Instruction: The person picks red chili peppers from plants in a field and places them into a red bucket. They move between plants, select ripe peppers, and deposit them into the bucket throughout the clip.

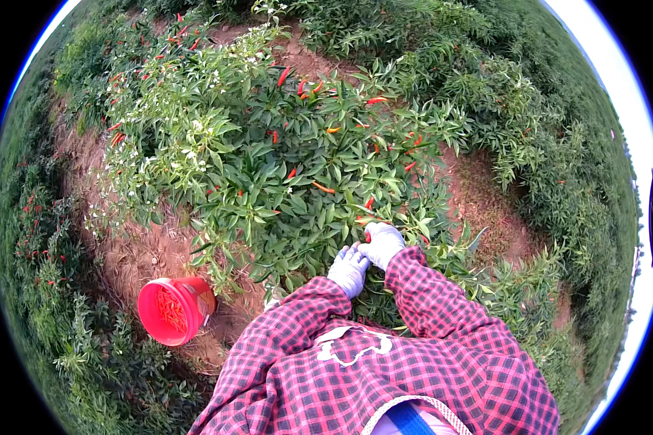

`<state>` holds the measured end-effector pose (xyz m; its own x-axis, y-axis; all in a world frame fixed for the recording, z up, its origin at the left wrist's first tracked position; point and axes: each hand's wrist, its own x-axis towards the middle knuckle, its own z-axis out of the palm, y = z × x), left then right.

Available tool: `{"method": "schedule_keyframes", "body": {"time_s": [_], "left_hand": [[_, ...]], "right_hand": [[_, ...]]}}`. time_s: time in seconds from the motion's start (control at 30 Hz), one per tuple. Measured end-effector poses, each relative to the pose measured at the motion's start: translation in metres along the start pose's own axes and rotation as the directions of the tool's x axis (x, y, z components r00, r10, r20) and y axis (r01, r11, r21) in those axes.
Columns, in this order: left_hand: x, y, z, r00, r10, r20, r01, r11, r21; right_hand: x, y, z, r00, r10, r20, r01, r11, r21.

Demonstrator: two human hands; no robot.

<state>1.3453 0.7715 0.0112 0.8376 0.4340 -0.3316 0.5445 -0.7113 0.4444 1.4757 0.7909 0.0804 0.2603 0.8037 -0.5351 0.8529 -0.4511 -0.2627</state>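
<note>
My right hand (382, 244), in a white glove, is closed at the front edge of a chili pepper plant (283, 141). A red chili pepper (368, 237) shows between its fingers. Just to the left is my gloved left hand (348, 271), its fingertips close against the right hand, over the leaves; whether it grips anything is hidden. Right above the hands hang a red chili (369, 203) and an orange-red one (365, 219). Farther up in the foliage is an orange chili (323, 187).
A red bucket (148, 312) holding picked red chilies (171, 310) leans on the brown soil (158, 244) at the left. White-flowered weeds (196, 136) mingle with the peppers. Dense green rows (555, 136) line the right side, and more chili plants (43, 239) stand at far left.
</note>
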Motion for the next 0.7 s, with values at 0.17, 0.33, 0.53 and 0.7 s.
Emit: {"method": "schedule_keyframes", "body": {"time_s": [0.17,0.33,0.53,0.7], "left_hand": [[0.0,-0.006,0.003,0.996,-0.002,-0.085,-0.01,0.99,-0.142],[0.0,-0.005,-0.025,0.989,-0.149,0.004,0.139,0.914,-0.381],[0.0,-0.006,-0.038,0.9,-0.433,0.04,0.362,0.694,-0.622],[0.002,-0.006,-0.024,0.905,-0.425,0.011,0.354,0.739,-0.573]], "right_hand": [[0.015,0.009,0.043,0.985,0.082,-0.154,-0.072,0.995,0.07],[0.03,0.03,0.056,0.982,0.17,-0.081,-0.033,0.578,0.815],[0.026,0.04,0.039,0.992,0.085,0.097,-0.123,0.401,0.908],[0.027,0.04,0.046,0.966,-0.122,-0.229,0.199,0.916,0.35]]}}
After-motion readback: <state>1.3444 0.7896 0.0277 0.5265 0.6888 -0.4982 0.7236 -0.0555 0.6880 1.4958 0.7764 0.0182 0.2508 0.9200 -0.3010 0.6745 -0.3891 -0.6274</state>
